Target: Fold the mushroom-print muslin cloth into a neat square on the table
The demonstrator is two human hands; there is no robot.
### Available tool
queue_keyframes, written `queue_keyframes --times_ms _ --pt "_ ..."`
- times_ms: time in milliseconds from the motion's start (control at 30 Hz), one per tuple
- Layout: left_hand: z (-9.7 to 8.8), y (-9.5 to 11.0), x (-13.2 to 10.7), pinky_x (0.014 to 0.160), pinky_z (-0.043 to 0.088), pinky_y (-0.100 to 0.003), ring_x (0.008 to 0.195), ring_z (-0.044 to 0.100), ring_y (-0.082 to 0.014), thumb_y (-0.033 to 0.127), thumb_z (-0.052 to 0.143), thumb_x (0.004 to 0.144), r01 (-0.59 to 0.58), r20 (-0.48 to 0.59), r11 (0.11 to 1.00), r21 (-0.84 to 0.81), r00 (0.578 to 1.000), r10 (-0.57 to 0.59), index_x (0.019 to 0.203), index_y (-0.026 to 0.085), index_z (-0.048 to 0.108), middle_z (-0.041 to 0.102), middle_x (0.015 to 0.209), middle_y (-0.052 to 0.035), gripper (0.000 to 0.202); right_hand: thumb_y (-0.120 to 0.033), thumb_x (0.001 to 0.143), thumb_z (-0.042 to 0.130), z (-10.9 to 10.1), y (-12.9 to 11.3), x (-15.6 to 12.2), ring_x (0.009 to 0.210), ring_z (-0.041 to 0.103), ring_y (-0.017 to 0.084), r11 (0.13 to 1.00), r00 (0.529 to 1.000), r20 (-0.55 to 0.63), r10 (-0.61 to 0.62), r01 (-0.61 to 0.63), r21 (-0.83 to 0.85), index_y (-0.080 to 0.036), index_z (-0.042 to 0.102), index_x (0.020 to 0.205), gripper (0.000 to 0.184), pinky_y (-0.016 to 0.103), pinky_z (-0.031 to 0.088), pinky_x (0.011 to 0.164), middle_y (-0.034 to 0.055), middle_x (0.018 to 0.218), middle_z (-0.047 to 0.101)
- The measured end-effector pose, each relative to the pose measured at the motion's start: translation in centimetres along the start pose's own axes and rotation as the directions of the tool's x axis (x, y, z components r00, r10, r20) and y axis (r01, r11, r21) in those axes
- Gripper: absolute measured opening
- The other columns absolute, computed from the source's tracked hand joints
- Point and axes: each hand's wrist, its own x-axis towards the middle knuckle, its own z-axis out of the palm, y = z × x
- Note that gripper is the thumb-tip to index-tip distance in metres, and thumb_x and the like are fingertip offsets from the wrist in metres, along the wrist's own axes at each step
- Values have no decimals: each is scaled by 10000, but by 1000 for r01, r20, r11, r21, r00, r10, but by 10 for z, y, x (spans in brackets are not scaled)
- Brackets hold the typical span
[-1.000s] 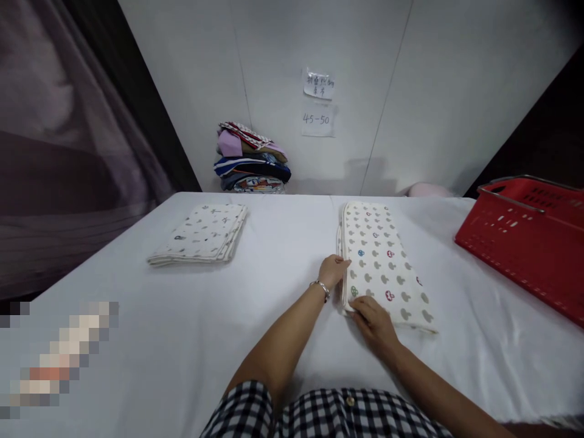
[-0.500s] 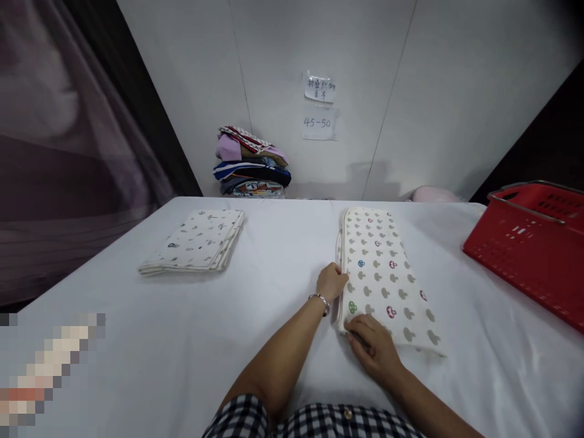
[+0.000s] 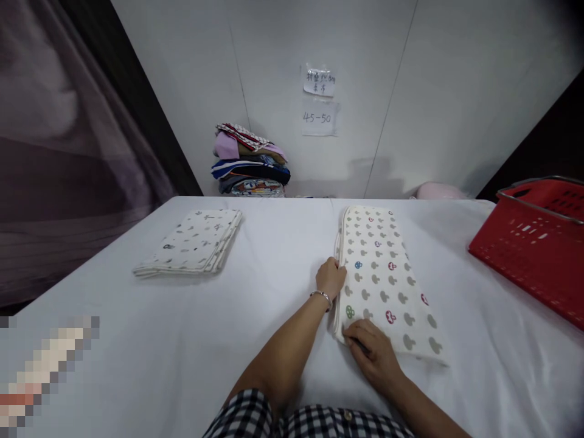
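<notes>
A long folded cream cloth with mushroom prints (image 3: 385,280) lies on the white table (image 3: 274,292), right of centre. My left hand (image 3: 331,278) grips its left edge about halfway along, fingers curled on the fold. At the near left corner of the same cloth, my right hand (image 3: 371,353) pinches the edge with the fingers closed. A silver bracelet (image 3: 320,296) circles my left wrist.
A second folded cream cloth (image 3: 191,249) lies at the far left of the table. A red plastic basket (image 3: 533,243) stands at the right edge. A stack of folded coloured clothes (image 3: 249,161) sits against the back wall under paper notes (image 3: 318,100).
The view has shifted a little. Both hands stay on the left edge and near corner of the mushroom cloth, which has slid slightly nearer to me.
</notes>
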Motion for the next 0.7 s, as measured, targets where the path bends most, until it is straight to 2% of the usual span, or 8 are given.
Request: queue_keyframes --times_ms 100,267,467,567,700 --pt "0 1 3 675 387 -278 799 571 -203 283 506 774 6 16 1000 9 1000 -6 841 203 520 639 861 -54 106 -158 843 462 -1 1 1 783 569 179 1000 1000 7 -7 7 11 -238 587 916 165 298 469 657 42 824 600" --pt "-1 12 20 707 389 -298 857 579 -228 421 512 783 0 36 1000 25 999 -1 926 193 507 645 920 -78 269 -166 853 449 -1 1 1 784 564 180 999 999 26 22 -23 26 -239 581 910 161 306 468 662 45 826 595" --pt "3 14 31 723 392 -300 872 581 -221 300 472 803 12 10 997 82 1000 -13 892 195 524 643 929 -78 147 -156 857 450 -1 4 -1 795 563 177 999 1000 26 5 -6 39 -239 581 943 177 300 469 662 49 838 598" --pt "5 11 30 728 397 -297 874 582 -210 291 449 815 20 -9 995 101 1000 -19 907 203 524 645 931 -67 147 -144 855 451 -1 4 -1 805 564 173 999 999 32 -1 -1 47 -232 582 952 185 297 468 673 51 848 599" --pt "3 15 34 729 410 -294 896 587 -208 307 476 802 50 21 992 113 998 -53 909 208 524 651 958 -59 154 -138 855 451 -2 3 0 805 558 166 999 999 37 8 -10 53 -226 577 952 182 291 460 680 49 852 597"
